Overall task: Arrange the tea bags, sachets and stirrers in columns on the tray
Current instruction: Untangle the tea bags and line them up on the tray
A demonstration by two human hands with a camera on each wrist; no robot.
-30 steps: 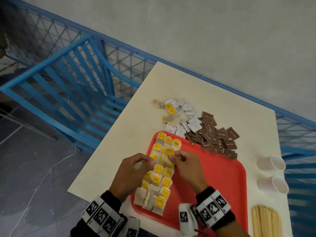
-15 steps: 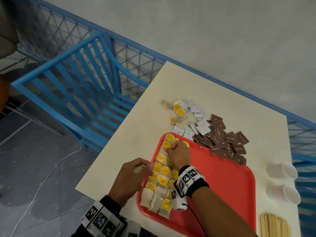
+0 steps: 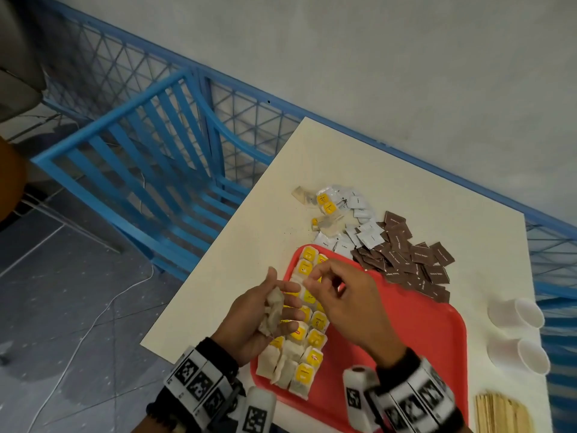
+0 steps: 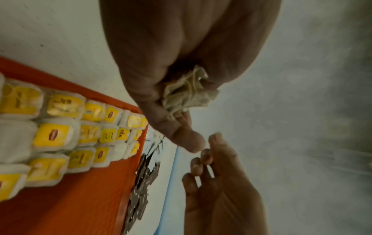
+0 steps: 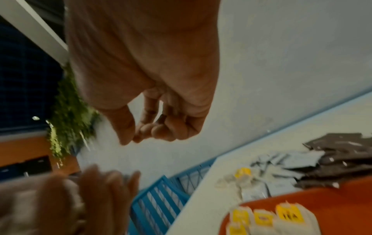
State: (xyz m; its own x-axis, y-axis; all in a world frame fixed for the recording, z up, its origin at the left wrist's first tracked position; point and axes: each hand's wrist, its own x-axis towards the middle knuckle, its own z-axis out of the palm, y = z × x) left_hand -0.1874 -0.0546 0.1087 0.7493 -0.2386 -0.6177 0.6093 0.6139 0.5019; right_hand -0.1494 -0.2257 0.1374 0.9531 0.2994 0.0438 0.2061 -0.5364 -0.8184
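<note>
Right over the near left part of the red plastic tray [image 3: 421, 332], both hands hang close together above the rows of tea bags. The left hand [image 3: 249, 320] lies palm up with its fingers fairly straight, and a small bundle of crumpled beige tea bags [image 3: 273, 310] rests in the palm, tucked under the thumb; the left wrist view shows that same wad [image 4: 187, 93] pressed between thumb and palm. The right hand [image 3: 346, 304] sits just beside it, fingers curled, thumb and fingertips [image 5: 145, 130] drawn together. Whether it pinches anything, a thread perhaps, I cannot tell; nothing shows clearly between them.

On the tray, yellow-labelled white tea bags [image 3: 312, 348] lie in about three close columns along its left side, from the far corner down to the near edge, the nearest few turned plain side up. The rest of the tray is bare red.

Beyond the far edge of the tray, on the cream square table [image 3: 374, 170], sits a loose heap: a few more tea bags [image 3: 324, 204], white paper sachets [image 3: 362, 232], and to their right a bigger pile of brown paper sachets [image 3: 409, 260], some touching the tray's rim. Two white plastic cups [image 3: 518, 332] lie on their sides to the right of the tray, and a bundle of pale wooden stirrers [image 3: 499, 414] rests at the table's near right corner.
</note>
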